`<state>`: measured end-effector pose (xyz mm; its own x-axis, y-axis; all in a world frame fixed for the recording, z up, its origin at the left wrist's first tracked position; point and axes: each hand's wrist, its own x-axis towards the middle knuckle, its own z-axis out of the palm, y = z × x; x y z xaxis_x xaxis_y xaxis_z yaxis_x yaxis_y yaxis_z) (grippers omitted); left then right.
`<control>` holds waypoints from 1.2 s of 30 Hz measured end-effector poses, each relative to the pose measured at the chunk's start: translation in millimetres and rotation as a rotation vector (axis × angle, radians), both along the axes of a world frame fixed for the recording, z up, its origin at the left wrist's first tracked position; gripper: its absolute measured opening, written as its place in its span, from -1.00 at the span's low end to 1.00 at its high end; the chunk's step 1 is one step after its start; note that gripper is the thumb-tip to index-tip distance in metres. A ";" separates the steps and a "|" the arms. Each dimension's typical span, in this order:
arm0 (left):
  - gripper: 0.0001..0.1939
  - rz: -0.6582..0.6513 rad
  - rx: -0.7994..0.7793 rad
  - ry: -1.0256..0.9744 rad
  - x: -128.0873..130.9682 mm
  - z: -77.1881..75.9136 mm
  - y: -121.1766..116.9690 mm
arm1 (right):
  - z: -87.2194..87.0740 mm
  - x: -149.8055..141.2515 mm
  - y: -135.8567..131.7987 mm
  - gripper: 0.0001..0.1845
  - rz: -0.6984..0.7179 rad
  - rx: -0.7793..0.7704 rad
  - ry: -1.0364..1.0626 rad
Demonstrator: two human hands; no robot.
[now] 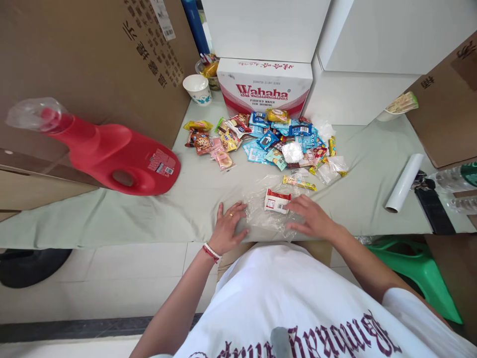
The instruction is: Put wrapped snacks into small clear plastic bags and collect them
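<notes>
Flatly, clear crinkled plastic bag (257, 211) under glossy red-white packet (277, 201).

The person wears a loose white T-shirt (276, 288) with a short, wide right sleeve (413, 313). Large dark maroon lettering (335, 333) in an ornate blackletter style runs across the chest. Near its middle is a rounded grey patch (280, 342), too blurred to tell whether it is print or something else. Tan cloth (316, 250) shows beside the hem. The left hand (225, 231) has a thin gold-coloured ring (231, 215), a white beaded bracelet (213, 250) and a red one (209, 254).
</notes>
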<state>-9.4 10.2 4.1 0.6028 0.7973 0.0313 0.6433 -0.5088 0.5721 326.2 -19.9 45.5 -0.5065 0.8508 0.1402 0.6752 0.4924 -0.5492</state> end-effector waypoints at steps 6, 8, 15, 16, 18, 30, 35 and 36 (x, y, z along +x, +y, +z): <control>-0.81 0.085 0.080 0.011 11.5 -4.5 6.3 | -26.7 -0.1 -62.9 -0.75 -0.040 -0.030 0.051; -0.78 0.093 0.041 -0.056 8.7 -3.4 11.7 | -23.5 2.9 -60.1 -0.74 -0.072 -0.122 0.195; -0.79 0.466 0.007 -0.029 21.3 -6.8 40.8 | 3.8 4.0 12.7 -0.69 -0.529 -0.425 -0.083; -0.83 0.566 0.029 -0.017 25.8 -7.2 44.6 | 7.2 2.8 22.7 -0.71 -0.561 -0.425 -0.231; -0.82 0.764 0.116 -0.039 32.5 -4.6 47.5 | 15.5 0.7 38.2 -0.71 -0.567 -0.375 -0.473; -0.50 -0.011 0.079 0.064 100.3 19.5 12.1 | 5.7 -39.7 118.0 -0.65 -0.244 -0.132 -0.542; -0.55 0.024 0.087 0.103 104.8 7.1 18.2 | 11.6 -35.7 120.0 -0.75 -0.185 -0.119 -0.464; -0.55 0.027 0.091 0.102 104.4 6.7 17.1 | 16.6 -35.2 112.5 -0.74 -0.177 -0.095 -0.453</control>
<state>95.0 27.3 10.7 0.5851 0.8098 0.0437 0.7097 -0.5373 0.4558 291.0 92.6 62.1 -0.3451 0.9276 -0.1431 0.9252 0.3105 -0.2183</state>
